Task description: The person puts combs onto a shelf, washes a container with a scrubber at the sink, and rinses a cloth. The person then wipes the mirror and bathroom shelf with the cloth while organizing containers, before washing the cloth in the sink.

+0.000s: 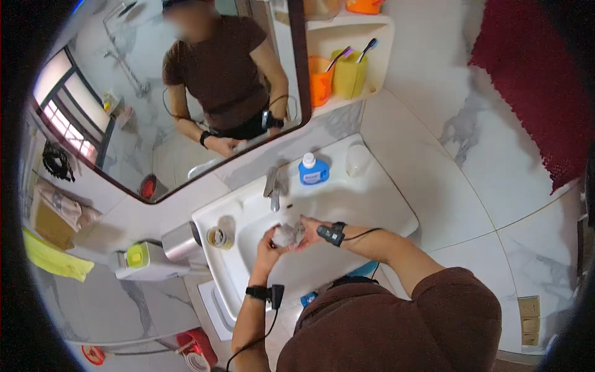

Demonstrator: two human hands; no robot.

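Over the basin of the white sink (390,204), my left hand (268,249) and my right hand (308,232) are wrapped round a pale, whitish-grey item (289,235), held between them. It looks like a cloth or a clear cup; which one I cannot tell. Just behind the hands is the metal faucet (273,189). Both wrists wear black straps with small devices and cables.
A blue bottle (313,171) and a clear cup (357,161) stand on the sink's back ledge. On its left ledge is a glass jar (217,237). Orange (320,82) and yellow (350,75) toothbrush cups sit on the shelf beside the mirror (217,105).
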